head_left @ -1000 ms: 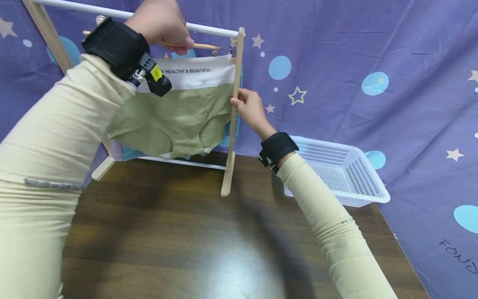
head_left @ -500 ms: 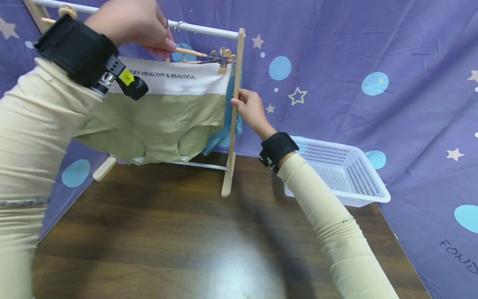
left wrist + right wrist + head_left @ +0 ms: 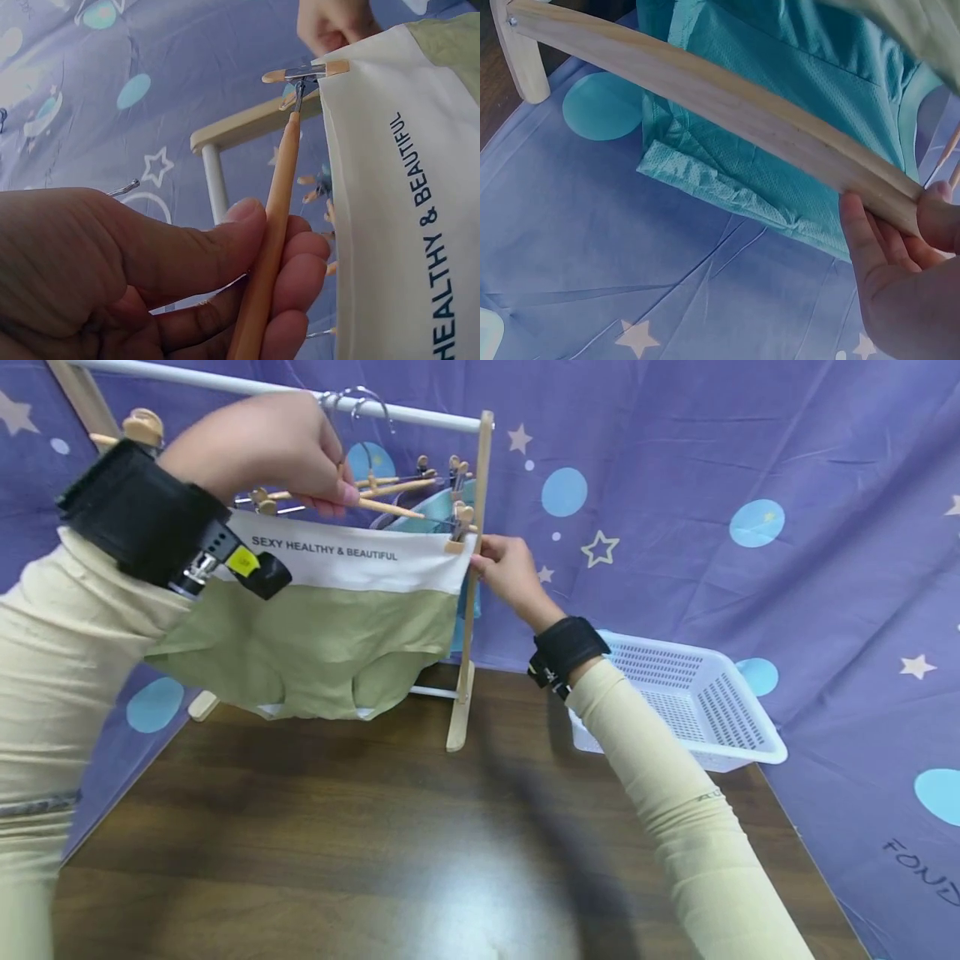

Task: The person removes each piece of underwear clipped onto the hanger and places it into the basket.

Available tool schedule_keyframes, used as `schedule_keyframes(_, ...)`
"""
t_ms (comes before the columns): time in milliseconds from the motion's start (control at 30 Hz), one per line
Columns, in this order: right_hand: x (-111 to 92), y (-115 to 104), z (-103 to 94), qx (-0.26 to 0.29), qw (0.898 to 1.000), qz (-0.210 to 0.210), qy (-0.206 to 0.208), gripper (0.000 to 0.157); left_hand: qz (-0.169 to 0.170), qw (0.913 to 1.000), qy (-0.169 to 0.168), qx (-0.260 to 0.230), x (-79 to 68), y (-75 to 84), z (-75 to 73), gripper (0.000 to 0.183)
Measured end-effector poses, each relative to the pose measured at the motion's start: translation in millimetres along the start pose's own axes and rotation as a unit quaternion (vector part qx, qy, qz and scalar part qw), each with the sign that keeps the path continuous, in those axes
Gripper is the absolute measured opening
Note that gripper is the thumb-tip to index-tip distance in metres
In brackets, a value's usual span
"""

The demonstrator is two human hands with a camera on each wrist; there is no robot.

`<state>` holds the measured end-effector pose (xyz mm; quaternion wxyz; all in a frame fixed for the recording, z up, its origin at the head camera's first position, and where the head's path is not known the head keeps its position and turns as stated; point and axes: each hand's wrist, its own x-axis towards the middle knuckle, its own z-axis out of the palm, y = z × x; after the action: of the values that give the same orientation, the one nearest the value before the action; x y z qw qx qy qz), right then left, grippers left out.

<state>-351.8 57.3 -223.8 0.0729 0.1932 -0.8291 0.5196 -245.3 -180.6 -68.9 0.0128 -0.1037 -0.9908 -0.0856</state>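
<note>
My left hand (image 3: 262, 452) grips the wooden bar of a clip hanger (image 3: 279, 180), thumb on one side and curled fingers on the other. Green underpants with a white printed waistband (image 3: 337, 627) hang from it, held at the right end by a clip (image 3: 300, 73). The hanger's left end is mostly behind my wrist. A metal hook tip (image 3: 133, 184) shows beside the rail in the left wrist view. My right hand (image 3: 513, 577) pinches the wooden upright (image 3: 467, 639) of a small clothes rack between thumb and fingers.
Behind the underpants, other clip hangers (image 3: 408, 486) and a blue garment (image 3: 795, 67) hang on the rack, under its white top rail (image 3: 247, 387). A white perforated basket (image 3: 750, 747) stands at the right of the brown table (image 3: 360, 843), before a purple patterned curtain (image 3: 660, 527).
My left hand has carried the hanger and underpants left, then lower, away from the rail. Hangers behind them have come into view. My right hand has stayed on the upright.
</note>
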Motion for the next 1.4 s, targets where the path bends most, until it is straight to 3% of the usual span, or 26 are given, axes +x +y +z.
schedule_keyframes(200,1.9,-0.2,-3.6,0.011,1.0,0.013,-0.016,0.037,0.015,0.9997,-0.019,0.003,-3.6,2.0,12.3,0.028)
schedule_keyframes(400,4.1,-1.1,-8.5,-0.02,0.999,0.005,-0.03,0.034,0.021,0.9986,-0.045,-0.014,-6.2,7.1,26.4,0.025)
schedule_keyframes(633,3.5,-4.3,-29.2,-0.069,0.994,0.005,-0.088,0.03,0.058,0.9967,-0.049,-0.028,-3.6,19.3,45.2,0.023)
schedule_keyframes(900,1.7,-12.3,-60.5,-0.035,0.985,0.071,-0.153,0.04,0.102,0.9919,-0.042,-0.064,1.7,35.0,74.0,0.023)
schedule_keyframes(1100,-12.4,-18.6,-87.6,-0.066,0.981,0.074,-0.167,0.044,0.107,0.9865,-0.038,-0.118,1.5,44.8,91.4,0.027)
schedule_keyframes(1400,-47.8,-19.6,-119.7,-0.092,0.982,0.04,-0.158,0.041,0.138,0.9721,0.005,-0.189,7.9,57.8,116.0,0.024)
